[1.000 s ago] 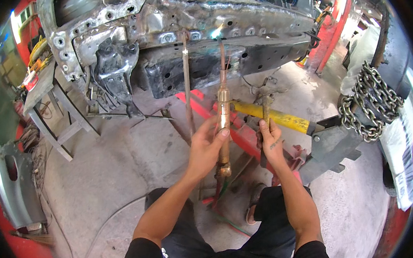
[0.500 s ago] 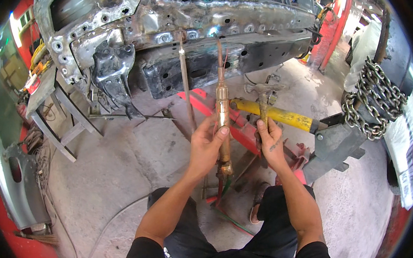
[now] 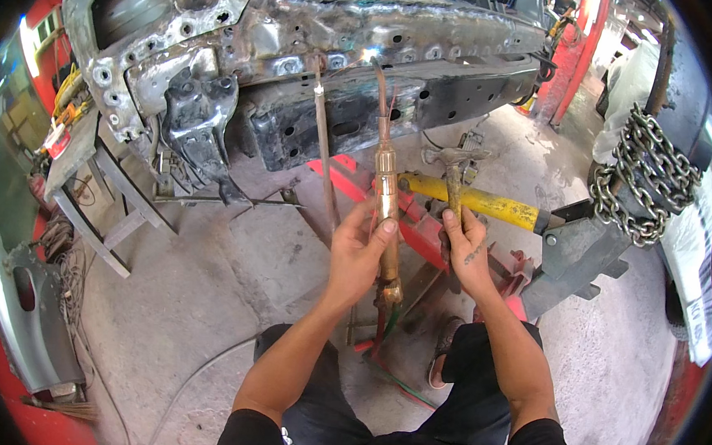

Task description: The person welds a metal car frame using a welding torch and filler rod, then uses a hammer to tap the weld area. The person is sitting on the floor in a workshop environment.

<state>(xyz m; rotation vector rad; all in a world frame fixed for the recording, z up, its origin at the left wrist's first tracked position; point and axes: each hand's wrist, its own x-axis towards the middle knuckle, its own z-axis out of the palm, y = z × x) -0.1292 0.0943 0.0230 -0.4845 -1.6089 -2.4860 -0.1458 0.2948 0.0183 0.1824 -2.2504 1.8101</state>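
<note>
My left hand (image 3: 357,251) is wrapped round the brass body of a gas welding torch (image 3: 386,183). The torch points away from me, and its bent copper tip ends at a bright glow (image 3: 371,54) on the bare metal car body frame (image 3: 278,34). In my right hand (image 3: 467,244) is a hammer (image 3: 454,175), gripped by its handle with the head up. Left of the torch, a long metal rod (image 3: 325,147) reaches up to the frame; its lower part passes behind my left hand, so I cannot tell whether my fingers touch it.
Below the frame hangs a dark perforated beam (image 3: 387,110). Red equipment (image 3: 420,235) and a yellow bar (image 3: 484,199) lie beyond my hands. Chains (image 3: 648,175) wrap a post at right. A metal stand (image 3: 133,209) and silver car panel (image 3: 28,325) are at left. Hoses (image 3: 399,382) trail between my legs.
The view has shifted slightly, so the frame sits a little farther right. The glow at the torch tip looks a bit larger. Both hands keep their grips.
</note>
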